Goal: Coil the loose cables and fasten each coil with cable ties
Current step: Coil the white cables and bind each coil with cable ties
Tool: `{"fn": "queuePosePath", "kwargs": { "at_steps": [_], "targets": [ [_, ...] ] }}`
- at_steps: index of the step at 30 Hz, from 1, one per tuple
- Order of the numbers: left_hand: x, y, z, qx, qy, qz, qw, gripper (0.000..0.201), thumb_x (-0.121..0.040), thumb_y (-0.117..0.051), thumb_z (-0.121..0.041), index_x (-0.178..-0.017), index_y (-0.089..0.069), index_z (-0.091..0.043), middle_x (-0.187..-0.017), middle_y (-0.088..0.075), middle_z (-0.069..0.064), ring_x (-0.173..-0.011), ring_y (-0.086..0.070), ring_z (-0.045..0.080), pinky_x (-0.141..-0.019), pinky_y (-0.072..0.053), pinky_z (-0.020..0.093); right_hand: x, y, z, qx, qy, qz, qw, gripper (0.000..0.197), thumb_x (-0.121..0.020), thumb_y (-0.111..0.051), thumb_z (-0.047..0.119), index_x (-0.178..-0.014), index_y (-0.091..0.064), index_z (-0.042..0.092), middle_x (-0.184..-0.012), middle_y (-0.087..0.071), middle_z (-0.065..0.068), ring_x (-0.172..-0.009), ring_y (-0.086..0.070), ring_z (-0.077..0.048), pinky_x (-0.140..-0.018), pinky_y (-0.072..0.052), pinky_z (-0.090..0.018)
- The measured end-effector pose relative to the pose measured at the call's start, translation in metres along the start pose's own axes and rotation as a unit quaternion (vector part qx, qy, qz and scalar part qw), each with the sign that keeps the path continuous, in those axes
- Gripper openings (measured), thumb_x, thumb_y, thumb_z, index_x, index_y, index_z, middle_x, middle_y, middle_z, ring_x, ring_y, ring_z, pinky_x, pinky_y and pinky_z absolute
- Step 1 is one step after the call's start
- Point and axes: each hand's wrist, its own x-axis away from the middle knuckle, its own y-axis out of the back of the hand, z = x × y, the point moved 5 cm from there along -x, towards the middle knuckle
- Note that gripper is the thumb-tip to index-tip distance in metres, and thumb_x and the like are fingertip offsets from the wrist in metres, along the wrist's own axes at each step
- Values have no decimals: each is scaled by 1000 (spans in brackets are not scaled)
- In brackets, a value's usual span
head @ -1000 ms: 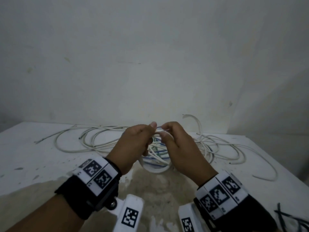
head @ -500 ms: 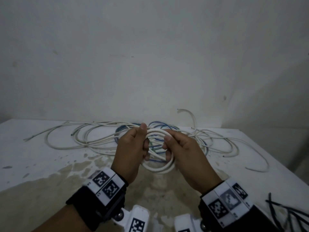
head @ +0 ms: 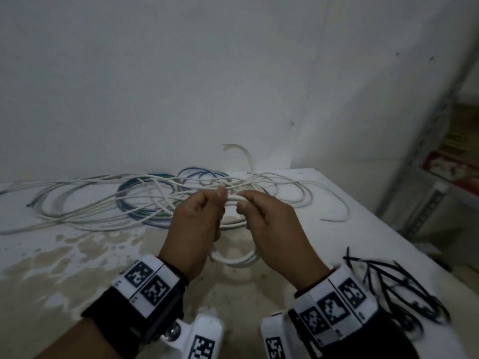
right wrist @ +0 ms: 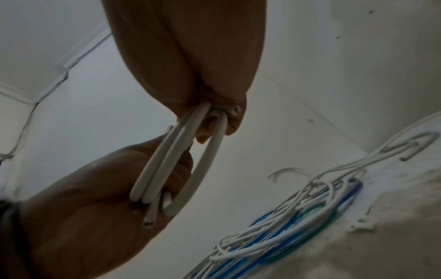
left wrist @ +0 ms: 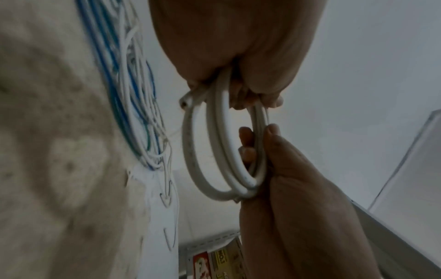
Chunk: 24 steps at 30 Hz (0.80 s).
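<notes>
White cable coil (head: 234, 257) hangs between my two hands above the table (head: 39, 281), a few loops of thick white cable gathered into a small ring. My left hand (head: 198, 226) has its fingers curled around one side of the ring, thumb pressed on the top strands; from the right wrist view I see a cut end of the cable (right wrist: 149, 222) sticking out below that grip. My right hand (head: 269, 229) pinches the opposite side, fingers and thumb closed on the bundled strands, and the left wrist view shows the loops (left wrist: 214, 151) running from one grip to the other with the ring held clear of the surface. Behind my hands, the loose cables (head: 108, 203) lie sprawled across the table near the wall, white strands tangled over a blue cable (head: 134, 216). Black cable ties (head: 394, 286) lie scattered on the table just beside my right wrist. Beige stains mark the tabletop under my forearms.
</notes>
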Motion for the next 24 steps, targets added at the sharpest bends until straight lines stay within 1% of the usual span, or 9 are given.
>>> {"fn": "queuePosePath", "kwargs": {
  "at_steps": [2,5,9,11,14,17,19,22,24],
  "targets": [
    [0,-13,8,47,65,63,995,30,-85,-55,-37,-77,-58,-9,-60,-46,4,-46,-37,12,-40,-35,22,4,13,-8,41,-5,8,999,31,-92,-43,28,-104,-69,14,-92,-68,9,-82,-58,-1,-75,-41,-11],
    [0,-29,17,-8,151,146,978,30,-97,-47,-24,-86,-65,-3,-69,-63,9,-49,-53,14,-47,-50,26,13,24,-23,102,-23,53,993,26,-96,-48,20,-102,-70,8,-93,-70,-8,-85,-59,-15,-75,-42,-22],
    [1,-49,23,-71,162,153,972,30,-99,-42,-13,-86,-67,-2,-70,-65,10,-52,-54,17,-56,-49,31,22,33,-33,139,-14,75,987,24,-95,-48,14,-96,-70,3,-81,-68,-13,-76,-58,-21,-69,-39,-29],
    [1,-57,27,-81,145,138,976,28,-97,-46,-13,-85,-69,-3,-72,-65,10,-55,-55,18,-60,-49,33,22,37,-36,160,-9,84,983,24,-96,-49,14,-95,-70,2,-77,-66,-11,-72,-56,-20,-63,-34,-25],
    [2,-62,31,-90,125,133,979,26,-96,-51,-16,-82,-70,-4,-73,-67,9,-57,-56,18,-59,-51,34,24,41,-40,160,-13,100,982,23,-97,-49,14,-89,-69,4,-71,-59,0,-65,-44,-7,-59,-27,-19],
    [2,-65,31,-119,101,157,975,30,-96,-49,-14,-73,-67,-6,-66,-61,7,-54,-54,17,-57,-50,31,25,45,-45,141,-30,110,983,21,-96,-50,15,-90,-70,10,-65,-50,12,-57,-43,-2,-61,-34,-12],
    [2,-68,33,-108,107,173,973,30,-97,-47,-13,-72,-64,-7,-68,-55,7,-52,-48,15,-54,-49,30,26,46,-49,130,-47,114,984,21,-96,-51,17,-99,-71,12,-67,-53,15,-59,-48,8,-64,-35,-7],
    [1,-70,39,-49,130,159,977,31,-97,-47,-11,-69,-61,-9,-62,-45,2,-45,-34,10,-42,-32,21,27,50,-54,89,-97,86,988,26,-95,-53,21,-117,-66,14,-86,-68,7,-60,-49,10,-68,-36,-6],
    [2,-70,45,-7,140,123,982,29,-95,-50,-11,-67,-57,-9,-59,-41,1,-42,-29,8,-39,-25,18,26,50,-53,80,-107,73,988,22,-94,-56,22,-110,-70,16,-75,-65,17,-57,-54,7,-64,-38,-5]
  ]
}}
